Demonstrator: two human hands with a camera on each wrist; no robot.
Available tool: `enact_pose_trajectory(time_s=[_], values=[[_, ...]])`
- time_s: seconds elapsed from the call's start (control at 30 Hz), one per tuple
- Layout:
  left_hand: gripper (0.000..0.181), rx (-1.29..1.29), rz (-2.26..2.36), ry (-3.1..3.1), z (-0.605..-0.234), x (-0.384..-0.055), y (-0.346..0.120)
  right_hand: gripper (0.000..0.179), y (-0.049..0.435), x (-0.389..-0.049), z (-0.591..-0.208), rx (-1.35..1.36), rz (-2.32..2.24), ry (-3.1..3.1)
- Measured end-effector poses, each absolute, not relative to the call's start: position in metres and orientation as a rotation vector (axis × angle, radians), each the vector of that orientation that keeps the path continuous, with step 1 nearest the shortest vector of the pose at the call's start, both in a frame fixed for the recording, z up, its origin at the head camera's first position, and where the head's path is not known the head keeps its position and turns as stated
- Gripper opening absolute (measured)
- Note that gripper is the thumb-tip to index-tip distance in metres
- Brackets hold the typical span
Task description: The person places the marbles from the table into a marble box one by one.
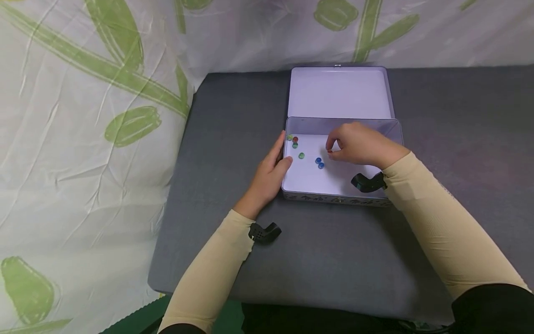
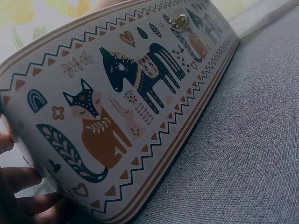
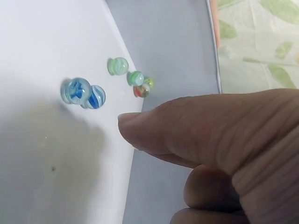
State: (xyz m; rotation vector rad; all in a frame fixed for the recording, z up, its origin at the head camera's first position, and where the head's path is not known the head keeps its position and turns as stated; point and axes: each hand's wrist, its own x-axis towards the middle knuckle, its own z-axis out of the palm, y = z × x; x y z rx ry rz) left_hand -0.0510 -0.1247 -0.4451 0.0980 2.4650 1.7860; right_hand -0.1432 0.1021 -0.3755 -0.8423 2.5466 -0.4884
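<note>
A tin box (image 1: 338, 197) with a white inside lies open on the table. My left hand (image 1: 267, 178) grips its left wall, thumb at the rim and fingers along the outside. In the left wrist view, the box front (image 2: 140, 93) carries printed animals. Inside the box, my right hand (image 1: 360, 144) pinches a small reddish thing (image 1: 329, 151), apparently a marble; my thumb (image 3: 163, 126) hides it in the right wrist view. Two blue marbles (image 3: 78, 91) touch on the box floor. Green marbles (image 3: 118, 66) and a red marble (image 3: 141, 90) lie toward the left wall.
The raised lid (image 1: 340, 93) leans back behind the box, near the patterned curtain (image 1: 258, 32). Grey cloth covers the table (image 1: 217, 162). A small metal clasp (image 2: 179, 22) sticks out of the box front. Black wrist cameras (image 1: 265, 233) sit on both sleeves.
</note>
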Motion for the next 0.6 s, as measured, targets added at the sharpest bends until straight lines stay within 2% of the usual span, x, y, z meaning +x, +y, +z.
enact_pose_trajectory(time_s=[0.33, 0.6], values=[[0.062, 0.097, 1.768, 2.455, -0.409, -0.040, -0.120, 0.012, 0.100, -0.144, -0.380, -0.849, -0.507, 2.523], [0.061, 0.103, 1.779, 2.447, -0.403, -0.038, -0.120, 0.012, 0.099, -0.145, -0.383, -0.856, -0.488, 2.509]])
